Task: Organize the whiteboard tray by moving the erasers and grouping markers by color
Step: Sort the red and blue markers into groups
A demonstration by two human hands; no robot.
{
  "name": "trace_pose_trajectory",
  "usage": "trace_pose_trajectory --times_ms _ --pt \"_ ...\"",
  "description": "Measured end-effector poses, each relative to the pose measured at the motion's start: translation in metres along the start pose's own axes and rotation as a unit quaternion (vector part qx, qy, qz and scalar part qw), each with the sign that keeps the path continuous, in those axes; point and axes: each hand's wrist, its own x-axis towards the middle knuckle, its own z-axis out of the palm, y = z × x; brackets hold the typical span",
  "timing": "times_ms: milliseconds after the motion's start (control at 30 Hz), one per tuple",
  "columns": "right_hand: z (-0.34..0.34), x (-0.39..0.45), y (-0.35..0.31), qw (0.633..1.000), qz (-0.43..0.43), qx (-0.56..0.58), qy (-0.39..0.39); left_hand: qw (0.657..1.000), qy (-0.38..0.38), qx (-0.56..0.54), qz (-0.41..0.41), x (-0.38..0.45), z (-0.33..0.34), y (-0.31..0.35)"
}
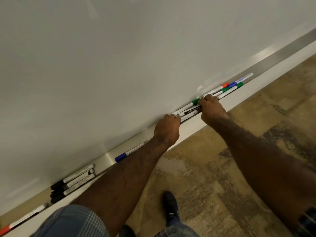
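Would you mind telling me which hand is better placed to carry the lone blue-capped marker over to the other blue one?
Probably the left hand: the lone blue-capped marker lies beside its forearm, while the right hand is busy at the mixed marker cluster, farther along the tray.

red marker (6,228) cut off at left edge, blue marker (131,150) partly behind left forearm (123,182)

Mottled brown floor (222,168) runs below the white wall (119,48). Dark shoe (171,206) rests on the floor; plaid shorts (73,221) left of the shoe.
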Motion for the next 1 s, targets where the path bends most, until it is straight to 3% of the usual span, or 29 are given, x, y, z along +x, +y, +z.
trace_pose_trajectory --times_ms 333,567,700,800,933,1000 --pt "-0.012 0.015 0.002 0.989 -0.081 -0.117 -0.048 0.998 -0.034 -0.009 -0.052 0.008 0.006 -0.002" --pt "-0.010 0.008 0.012 0.975 -0.158 -0.151 -0.026 0.997 -0.018 -0.040 -0.070 -0.002 0.003 -0.001" --pt "-0.010 -0.006 0.015 0.992 -0.122 0.000 -0.009 0.996 0.019 -0.054 -0.075 -0.016 0.005 -0.011" --pt "-0.020 -0.022 0.013 0.986 -0.081 0.146 0.014 0.993 0.040 -0.067 -0.088 -0.034 0.003 -0.022" --pt "-0.033 -0.041 0.008 0.954 -0.017 0.294 0.053 0.988 0.064 -0.072 -0.119 -0.071 -0.006 -0.044" --pt "-0.033 -0.049 -0.001 0.913 0.031 0.406 0.035 0.984 0.067 -0.088 -0.141 -0.094 -0.013 -0.058"
